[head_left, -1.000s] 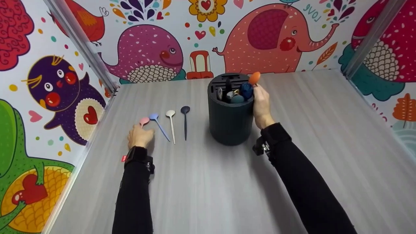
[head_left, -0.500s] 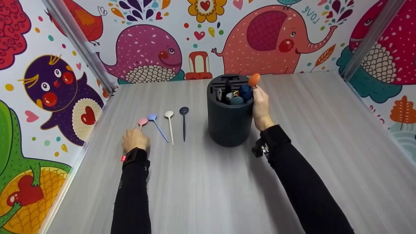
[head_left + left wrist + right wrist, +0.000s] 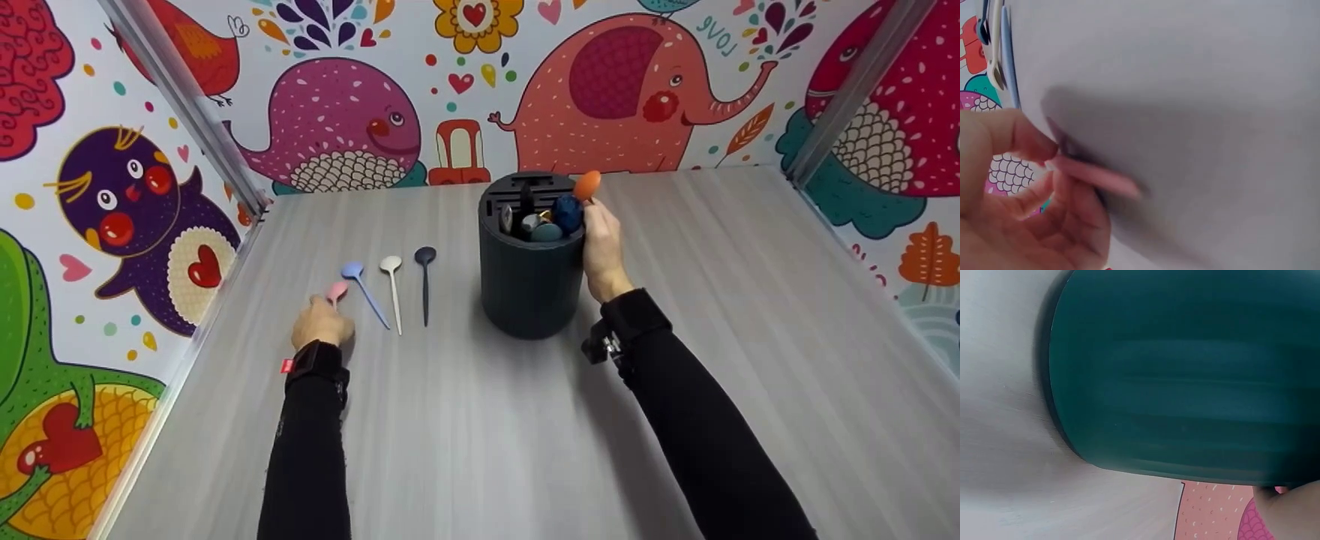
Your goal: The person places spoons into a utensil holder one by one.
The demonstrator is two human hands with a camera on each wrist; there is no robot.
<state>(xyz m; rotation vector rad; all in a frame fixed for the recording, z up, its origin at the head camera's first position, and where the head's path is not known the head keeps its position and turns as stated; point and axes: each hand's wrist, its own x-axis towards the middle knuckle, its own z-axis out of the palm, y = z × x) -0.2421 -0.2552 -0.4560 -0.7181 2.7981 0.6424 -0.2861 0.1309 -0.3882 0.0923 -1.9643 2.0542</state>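
Observation:
In the head view my left hand (image 3: 321,324) pinches a pink spoon (image 3: 337,290) by its handle, its bowl pointing away from me. The left wrist view shows the blurred pink handle (image 3: 1103,178) jutting out past thumb and fingers above the table. My right hand (image 3: 604,247) grips the right side of a dark green ribbed utensil holder (image 3: 531,289), which stands upright; most of the fingers are hidden. An orange spoon (image 3: 587,185) sticks up at the holder's rim, right by those fingertips. Blue and metallic utensils (image 3: 544,223) fill the holder's front opening.
A light blue spoon (image 3: 367,296), a cream spoon (image 3: 395,292) and a dark navy spoon (image 3: 425,285) lie side by side on the pale wood-grain table (image 3: 465,420), between the left hand and the holder. Patterned walls (image 3: 345,112) border the table's back and sides.
My left hand drew back toward me, then shifted slightly right and forward. The pink spoon has moved nearer and its bowl now sits apart from the blue one. The right hand stays on the holder.

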